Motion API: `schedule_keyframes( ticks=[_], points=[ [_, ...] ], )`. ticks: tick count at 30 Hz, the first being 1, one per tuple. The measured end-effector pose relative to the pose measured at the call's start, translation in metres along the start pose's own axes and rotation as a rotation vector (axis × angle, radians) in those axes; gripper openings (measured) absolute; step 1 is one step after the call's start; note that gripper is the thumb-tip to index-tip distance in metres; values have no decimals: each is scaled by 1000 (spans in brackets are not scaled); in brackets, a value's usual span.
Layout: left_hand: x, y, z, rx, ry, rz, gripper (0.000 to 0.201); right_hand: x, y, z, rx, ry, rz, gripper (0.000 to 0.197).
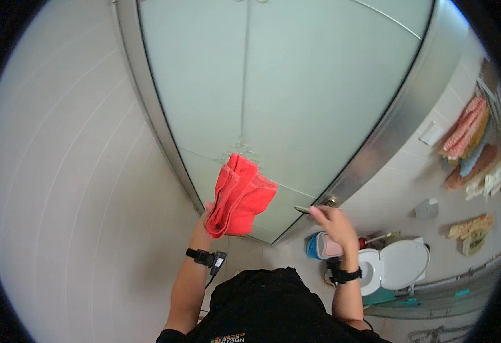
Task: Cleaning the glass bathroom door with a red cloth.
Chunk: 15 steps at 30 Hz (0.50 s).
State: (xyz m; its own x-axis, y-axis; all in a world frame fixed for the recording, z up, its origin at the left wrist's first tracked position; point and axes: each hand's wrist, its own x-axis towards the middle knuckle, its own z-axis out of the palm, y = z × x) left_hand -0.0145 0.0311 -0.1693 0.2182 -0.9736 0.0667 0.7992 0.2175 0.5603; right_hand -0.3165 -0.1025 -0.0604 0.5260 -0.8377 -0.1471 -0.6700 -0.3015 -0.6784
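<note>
A folded red towel (242,197) is held up in front of a frosted glass door (296,103). My left hand (205,219) is closed on the towel's lower left edge, and the cloth hides most of its fingers. To the right, my right hand (335,224) wraps its fingers round the metal door handle (302,210), whose tip sticks out past my thumb. The door stands in its metal frame, and a lock fitting (331,202) shows just above my right hand.
A white toilet (405,264) with its lid up stands at the lower right. Beside it is a blue and pink bin (323,246). Several towels (466,134) hang on the right wall, above a small grey holder (426,209). A tiled wall (73,171) runs along the left.
</note>
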Motion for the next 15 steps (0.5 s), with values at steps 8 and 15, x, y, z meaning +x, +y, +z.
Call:
schedule_keyframes(
  ticks=[8, 15],
  points=[
    [50, -48, -2, 188, -97, -313, 117, 29, -36, 79, 732, 9, -253, 41],
    [37, -64, -8, -9, 12, -224, 113, 39, -47, 68, 408, 173, -317, 26]
  ],
)
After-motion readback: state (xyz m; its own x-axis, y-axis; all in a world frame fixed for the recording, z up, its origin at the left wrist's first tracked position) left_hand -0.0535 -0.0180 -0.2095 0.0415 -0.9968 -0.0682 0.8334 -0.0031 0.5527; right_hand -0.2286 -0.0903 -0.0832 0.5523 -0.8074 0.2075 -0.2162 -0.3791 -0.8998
